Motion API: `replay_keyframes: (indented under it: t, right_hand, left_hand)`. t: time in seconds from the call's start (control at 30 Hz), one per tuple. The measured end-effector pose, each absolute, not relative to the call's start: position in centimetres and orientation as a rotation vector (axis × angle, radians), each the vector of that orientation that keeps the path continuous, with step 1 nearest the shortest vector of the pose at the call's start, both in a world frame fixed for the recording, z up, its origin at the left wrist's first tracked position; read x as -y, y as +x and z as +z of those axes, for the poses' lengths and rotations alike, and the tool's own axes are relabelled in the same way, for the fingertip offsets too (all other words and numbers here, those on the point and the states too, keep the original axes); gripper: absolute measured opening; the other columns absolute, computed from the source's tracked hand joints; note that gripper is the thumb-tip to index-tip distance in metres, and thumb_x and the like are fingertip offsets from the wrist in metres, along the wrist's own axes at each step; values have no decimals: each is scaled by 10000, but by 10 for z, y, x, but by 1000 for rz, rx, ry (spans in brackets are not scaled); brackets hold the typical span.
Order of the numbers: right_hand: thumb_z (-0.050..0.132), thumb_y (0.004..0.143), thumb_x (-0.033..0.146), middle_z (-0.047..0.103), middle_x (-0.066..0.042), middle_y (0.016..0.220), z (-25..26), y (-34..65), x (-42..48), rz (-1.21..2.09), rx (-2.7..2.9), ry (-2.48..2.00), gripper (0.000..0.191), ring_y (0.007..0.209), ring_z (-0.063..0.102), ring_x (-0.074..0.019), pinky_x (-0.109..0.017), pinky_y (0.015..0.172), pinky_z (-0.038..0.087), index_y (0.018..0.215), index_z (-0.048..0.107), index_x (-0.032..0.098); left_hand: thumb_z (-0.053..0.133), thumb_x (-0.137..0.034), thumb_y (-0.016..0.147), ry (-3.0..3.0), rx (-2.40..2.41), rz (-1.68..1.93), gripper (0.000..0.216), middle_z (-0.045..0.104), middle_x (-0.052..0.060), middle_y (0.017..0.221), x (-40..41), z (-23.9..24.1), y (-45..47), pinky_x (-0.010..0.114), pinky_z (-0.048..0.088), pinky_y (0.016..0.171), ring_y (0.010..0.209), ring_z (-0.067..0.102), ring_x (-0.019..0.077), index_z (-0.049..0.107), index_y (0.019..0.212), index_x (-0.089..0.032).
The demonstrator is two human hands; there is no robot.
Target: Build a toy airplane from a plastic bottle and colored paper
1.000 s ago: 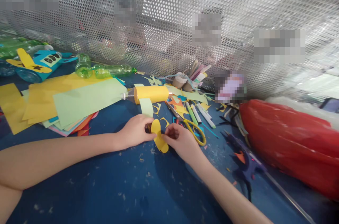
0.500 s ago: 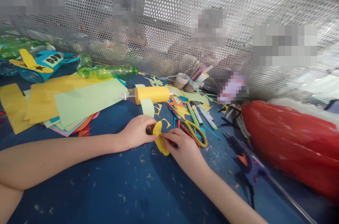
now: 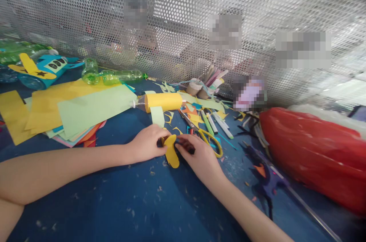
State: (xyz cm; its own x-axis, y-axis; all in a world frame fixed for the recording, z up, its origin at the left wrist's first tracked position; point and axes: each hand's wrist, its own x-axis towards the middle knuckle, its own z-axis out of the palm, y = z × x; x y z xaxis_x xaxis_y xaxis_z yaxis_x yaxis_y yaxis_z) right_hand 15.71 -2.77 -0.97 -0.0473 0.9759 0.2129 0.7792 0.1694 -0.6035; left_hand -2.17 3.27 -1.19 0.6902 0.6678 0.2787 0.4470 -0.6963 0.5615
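My left hand point(image 3: 150, 141) is closed, pinching a yellow paper cutout point(image 3: 172, 152) with rounded ends between thumb and fingers. Just to the right of it is my right hand point(image 3: 197, 153), its thumb and fingertips slightly apart and close to the paper's edge. Beyond the hands lies a clear plastic bottle wrapped in yellow paper point(image 3: 164, 101), with a pale green paper strip point(image 3: 157, 116) sticking out toward me. Scissors with yellow handles point(image 3: 210, 141) rest behind my right hand, which partly hides them.
Coloured paper sheets point(image 3: 94, 110) are piled at left, near a blue paper-covered bottle plane point(image 3: 51, 68) and green bottles point(image 3: 122, 76). Markers point(image 3: 223, 124) and paper scraps lie behind the scissors. At right are a glue gun point(image 3: 270, 179) and a red plastic bag point(image 3: 309, 150). Perforated metal mesh point(image 3: 177, 17) stands behind.
My right fingers have come off the yellow cutout and drawn slightly apart. The cutout has turned a little, showing more of its face. My left hand still holds it.
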Motion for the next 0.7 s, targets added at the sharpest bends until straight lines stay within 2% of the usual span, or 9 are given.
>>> replay_keyframes:
  t: [0.17, 0.43, 0.6, 0.7]
  right_hand:
    - [538, 787, 189, 613, -30, 835, -12, 157, 26, 506, 1959, -1532, 104, 718, 599, -182, -313, 666, 505, 841, 610, 241]
    - [546, 736, 141, 534, -8, 678, -11, 154, 29, 441, 1970, -1645, 83, 596, 539, -162, -274, 542, 454, 697, 559, 214]
    - [527, 722, 96, 572, -13, 765, -11, 156, 29, 467, 1961, -1539, 157, 661, 567, -161, -276, 607, 478, 799, 583, 220]
    - [503, 722, 58, 594, -14, 811, -11, 159, 29, 528, 1992, -1463, 208, 696, 582, -150, -273, 652, 487, 804, 600, 223]
  left_hand:
    - [593, -147, 733, 2416, -827, 644, 156, 626, 14, 805, -34, -12, -23, 289, 424, 711, 781, 549, 172, 616, 878, -202]
    - [648, -169, 699, 2415, -799, 682, 74, 644, 5, 735, -41, -17, -24, 276, 413, 691, 726, 551, 160, 626, 769, -178]
    - [630, -179, 730, 2429, -774, 678, 10, 652, 5, 729, -41, -16, -24, 277, 409, 703, 723, 550, 157, 633, 739, -177]
    - [610, -147, 732, 2446, -732, 685, 45, 661, 3, 746, -41, -15, -24, 280, 408, 733, 743, 560, 155, 640, 738, -180]
